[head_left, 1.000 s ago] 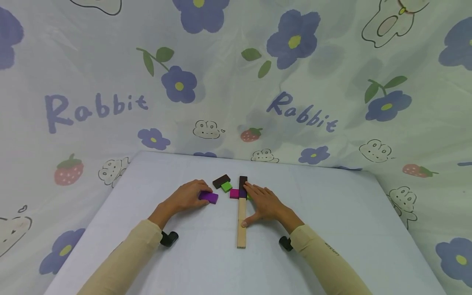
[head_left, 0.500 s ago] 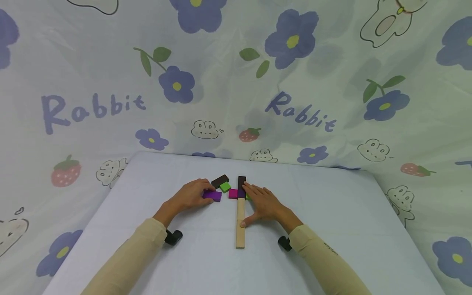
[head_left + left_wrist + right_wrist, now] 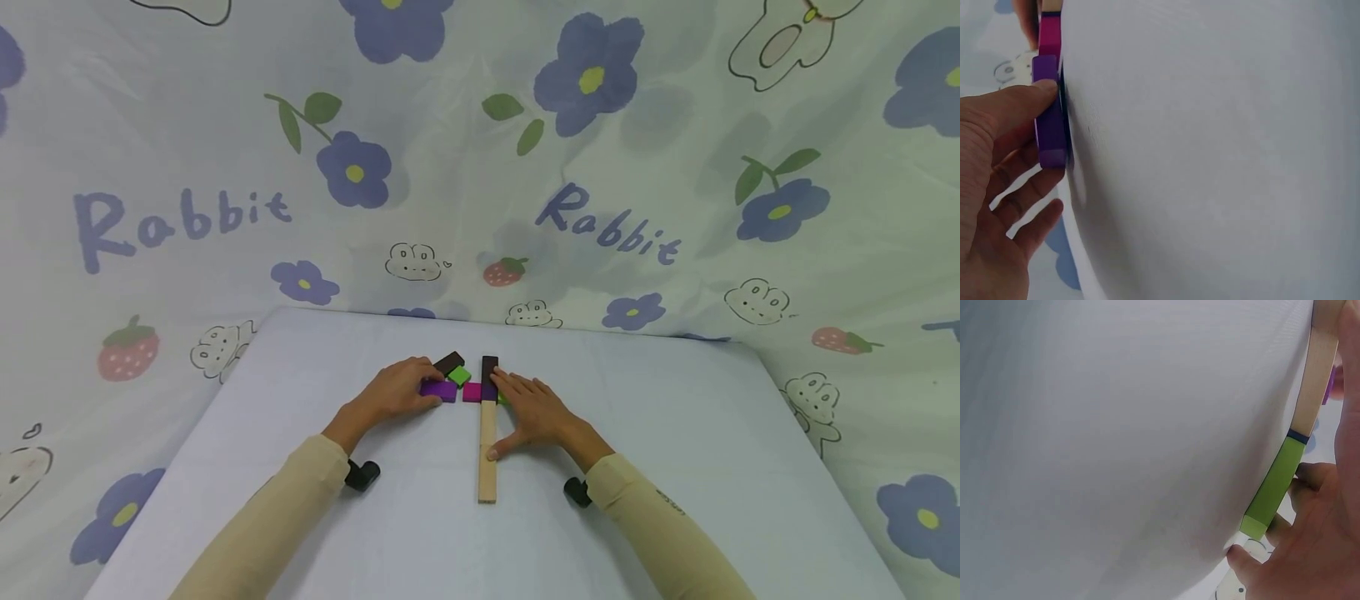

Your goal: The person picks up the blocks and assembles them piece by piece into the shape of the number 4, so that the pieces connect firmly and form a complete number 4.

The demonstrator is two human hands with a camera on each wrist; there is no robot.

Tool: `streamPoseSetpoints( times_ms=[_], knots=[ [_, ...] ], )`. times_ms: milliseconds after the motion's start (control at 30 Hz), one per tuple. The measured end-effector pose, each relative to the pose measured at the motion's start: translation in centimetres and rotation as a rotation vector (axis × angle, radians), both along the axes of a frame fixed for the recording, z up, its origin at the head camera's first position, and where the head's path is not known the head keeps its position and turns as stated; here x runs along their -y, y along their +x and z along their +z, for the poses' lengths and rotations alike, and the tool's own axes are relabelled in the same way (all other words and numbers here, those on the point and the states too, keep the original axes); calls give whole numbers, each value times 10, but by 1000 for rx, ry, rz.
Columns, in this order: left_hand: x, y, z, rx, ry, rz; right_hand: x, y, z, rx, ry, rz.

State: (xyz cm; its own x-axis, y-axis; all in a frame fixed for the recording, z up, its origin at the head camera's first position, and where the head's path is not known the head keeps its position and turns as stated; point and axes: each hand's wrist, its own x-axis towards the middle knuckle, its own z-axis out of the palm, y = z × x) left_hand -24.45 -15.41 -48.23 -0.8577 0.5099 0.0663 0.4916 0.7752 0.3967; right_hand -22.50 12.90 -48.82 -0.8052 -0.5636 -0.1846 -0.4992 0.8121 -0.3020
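Holds purple block clamped in fingers of left hand, just beside pink block, toward far edge of desk. Rests thumb of right hand on pale blocks, fingers apart.

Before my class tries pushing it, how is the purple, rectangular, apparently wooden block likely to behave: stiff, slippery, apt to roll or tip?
The purple block is probably stiff: its edges look straight in the grip of the bare left hand. Its flat faces suggest sliding on the white, cloth-like tabletop rather than rolling. Lying lengthwise, it seems unlikely to tip.
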Motion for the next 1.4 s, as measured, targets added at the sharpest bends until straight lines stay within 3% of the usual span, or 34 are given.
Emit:
streamPoseSetpoints(
  times_ms=[633,1400],
  knots=[
    [-6,-9,-2,4,-7,3,0,-2,-2,1,4,-2],
    [-11,-8,-4,6,-23,11,-1,-2,-3,-11,3,10]
  ],
)
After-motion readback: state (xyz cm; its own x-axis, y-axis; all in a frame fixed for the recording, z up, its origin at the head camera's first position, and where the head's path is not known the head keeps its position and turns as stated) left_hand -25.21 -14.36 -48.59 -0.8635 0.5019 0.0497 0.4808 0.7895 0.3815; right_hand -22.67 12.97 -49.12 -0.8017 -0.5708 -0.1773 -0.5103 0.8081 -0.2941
